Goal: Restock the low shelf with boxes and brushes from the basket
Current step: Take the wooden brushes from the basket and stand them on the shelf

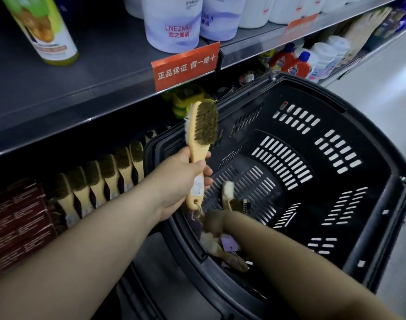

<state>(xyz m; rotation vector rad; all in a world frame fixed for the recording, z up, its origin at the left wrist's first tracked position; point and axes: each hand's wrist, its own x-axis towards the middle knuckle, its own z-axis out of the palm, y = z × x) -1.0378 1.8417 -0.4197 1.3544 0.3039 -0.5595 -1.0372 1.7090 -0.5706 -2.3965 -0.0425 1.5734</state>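
Observation:
My left hand (181, 181) grips the handle of a pale wooden brush (202, 125), held upright with its brown bristles facing right, over the left rim of the black plastic basket (335, 98). My right hand (212, 224) reaches down into the basket and is blurred. It lies among loose brushes: one with white bristles (228, 195) just above it and another (222, 250) below it, beside purple tags. Whether its fingers hold one is unclear. On the low shelf stands a row of matching brushes (105, 176), with dark red boxes (17, 222) to their left.
The grey upper shelf (58, 88) juts out above the low shelf and carries white bottles (172, 21) and a red price sign (185, 65). Yellow-green packs (185, 100) sit behind the held brush. Orange bottles (296, 61) stand further right. Pale floor lies to the right.

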